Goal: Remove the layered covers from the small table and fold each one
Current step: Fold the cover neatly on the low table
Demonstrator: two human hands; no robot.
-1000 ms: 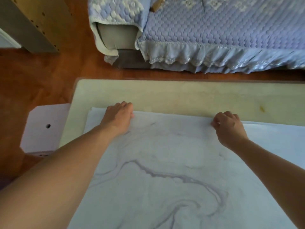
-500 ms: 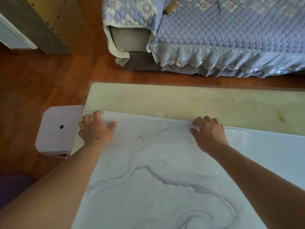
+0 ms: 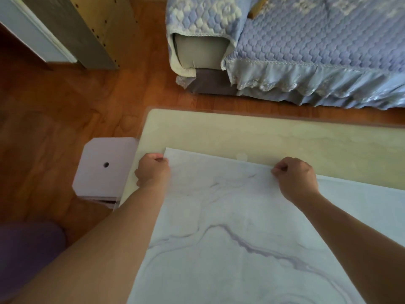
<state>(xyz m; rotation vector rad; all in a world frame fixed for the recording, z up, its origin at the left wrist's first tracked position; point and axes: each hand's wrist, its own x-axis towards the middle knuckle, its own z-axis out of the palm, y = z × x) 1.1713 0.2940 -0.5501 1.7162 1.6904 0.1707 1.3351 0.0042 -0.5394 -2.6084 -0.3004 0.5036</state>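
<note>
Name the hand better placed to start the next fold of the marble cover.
Left, probably. The left hand pinches the marble cover at its far corner; the right hand grips mid-edge, with cover continuing past it.

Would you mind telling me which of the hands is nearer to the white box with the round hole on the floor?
Left. The left hand is just right of the white box; the right hand is far across the marbled cover.

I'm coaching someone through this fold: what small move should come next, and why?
Probably draw the marble-patterned cover toward the body. The left hand pinches its far corner, the right hand its far edge, and the beige layer beyond is already bare.
</note>
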